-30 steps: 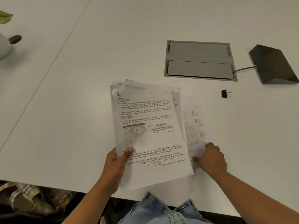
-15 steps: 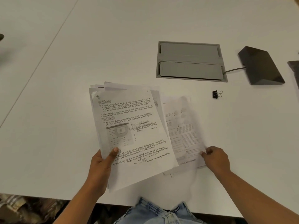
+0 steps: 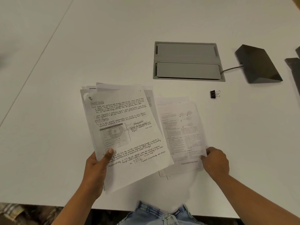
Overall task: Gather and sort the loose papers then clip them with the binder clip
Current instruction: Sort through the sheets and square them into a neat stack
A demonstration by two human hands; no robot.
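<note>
My left hand (image 3: 95, 169) grips a fanned stack of papers (image 3: 123, 130) at its lower left edge, thumb on the handwritten top sheet, holding it tilted above the table. My right hand (image 3: 215, 161) pinches the lower right corner of a printed sheet (image 3: 181, 135) that lies on a few other sheets on the white table (image 3: 48, 143), just right of the held stack. A small black binder clip (image 3: 214, 94) lies on the table beyond the printed sheets, apart from both hands.
A grey recessed cable hatch (image 3: 186, 61) sits in the table behind the papers. A dark wedge-shaped device (image 3: 258, 64) with a cable stands at the right, another dark object (image 3: 295, 69) at the right edge. The table's near edge runs along the bottom.
The left hand's stack has shifted left, uncovering the printed sheets. My right hand has moved right to the printed sheet's lower right corner and taken hold of it.
</note>
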